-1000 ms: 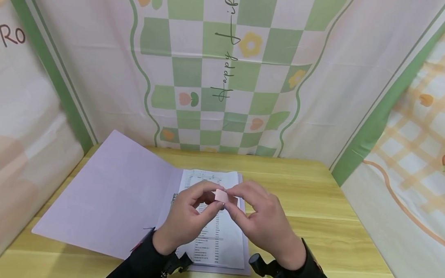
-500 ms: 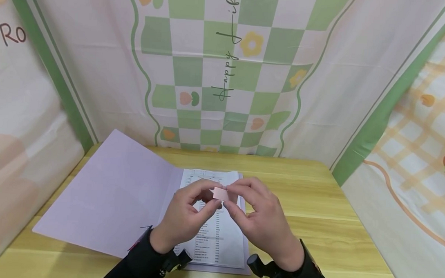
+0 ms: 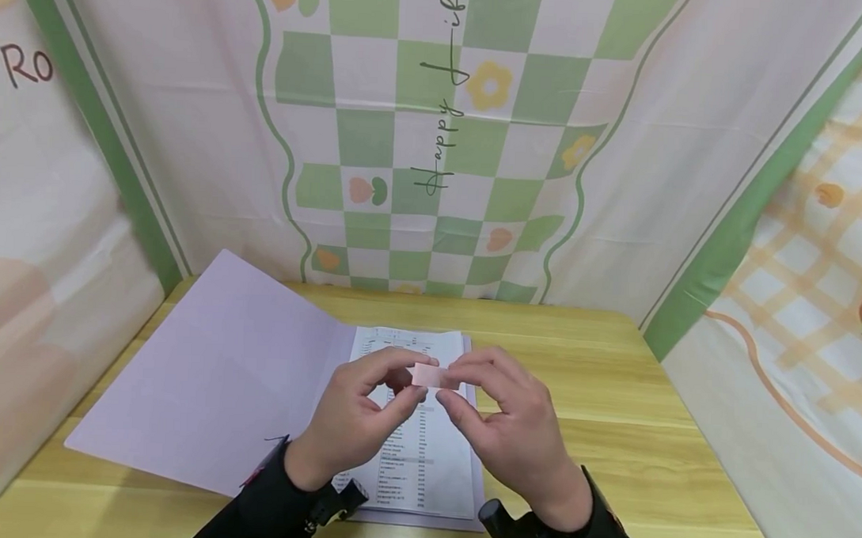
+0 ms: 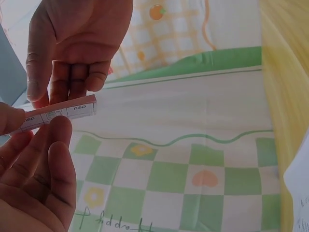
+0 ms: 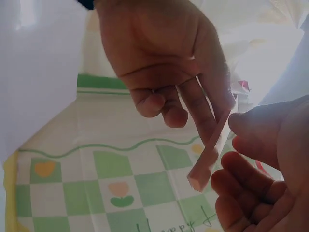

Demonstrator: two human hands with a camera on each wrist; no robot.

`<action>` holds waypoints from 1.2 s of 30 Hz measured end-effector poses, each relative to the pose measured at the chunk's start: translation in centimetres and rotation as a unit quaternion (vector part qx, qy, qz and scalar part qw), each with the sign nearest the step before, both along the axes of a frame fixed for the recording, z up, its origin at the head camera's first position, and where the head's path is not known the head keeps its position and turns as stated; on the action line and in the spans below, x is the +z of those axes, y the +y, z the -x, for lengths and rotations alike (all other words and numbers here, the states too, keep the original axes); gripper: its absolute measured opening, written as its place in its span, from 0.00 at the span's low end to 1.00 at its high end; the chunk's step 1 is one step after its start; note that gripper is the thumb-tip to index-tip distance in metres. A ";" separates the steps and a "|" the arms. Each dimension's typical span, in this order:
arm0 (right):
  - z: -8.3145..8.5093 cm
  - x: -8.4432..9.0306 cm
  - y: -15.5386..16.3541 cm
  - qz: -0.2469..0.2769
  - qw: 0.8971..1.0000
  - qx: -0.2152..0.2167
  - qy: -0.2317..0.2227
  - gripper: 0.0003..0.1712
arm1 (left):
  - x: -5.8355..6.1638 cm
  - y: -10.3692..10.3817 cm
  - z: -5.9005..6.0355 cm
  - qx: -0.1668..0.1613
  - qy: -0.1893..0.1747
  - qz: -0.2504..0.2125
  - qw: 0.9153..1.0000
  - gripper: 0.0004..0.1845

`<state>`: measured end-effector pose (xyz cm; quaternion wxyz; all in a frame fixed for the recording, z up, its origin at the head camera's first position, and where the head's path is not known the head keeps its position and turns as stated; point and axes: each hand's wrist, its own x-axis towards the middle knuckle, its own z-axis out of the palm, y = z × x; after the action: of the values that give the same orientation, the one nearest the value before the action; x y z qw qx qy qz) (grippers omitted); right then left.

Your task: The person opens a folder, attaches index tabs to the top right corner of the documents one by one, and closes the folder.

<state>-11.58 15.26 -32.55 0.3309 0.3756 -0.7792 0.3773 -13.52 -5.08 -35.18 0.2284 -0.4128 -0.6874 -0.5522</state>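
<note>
Both hands share one grip on a small pink paper strip, held in the air above the printed sheet. The left hand pinches the strip's left end between thumb and forefinger; its other fingers are curled loosely toward the palm. The right hand pinches the right end, thumb below and fingers above, with the remaining fingers bent. The left wrist view shows the strip lying roughly level, carrying small printed boxes and letters, with left fingertips under it and the right hand above. The right wrist view shows the strip edge-on between the left hand and the right fingers. Both wrists are raised off the surface, palms turned inward toward each other, dark sleeves at the lower edge. The printed sheet lies in an open lilac folder, whose cover spreads to the left of the sheet. A checked green cloth backdrop stands behind the folder.
</note>
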 end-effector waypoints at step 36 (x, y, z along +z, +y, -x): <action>-1.2 0.3 0.8 0.008 0.984 0.039 -0.171 0.11 | -0.1 0.7 0.1 -0.041 0.111 0.020 0.993 0.12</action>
<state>-10.36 16.10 -32.21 0.1806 0.3333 -0.8060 0.4546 -13.66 -4.42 -35.27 0.2722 -0.5036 -0.6516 -0.4977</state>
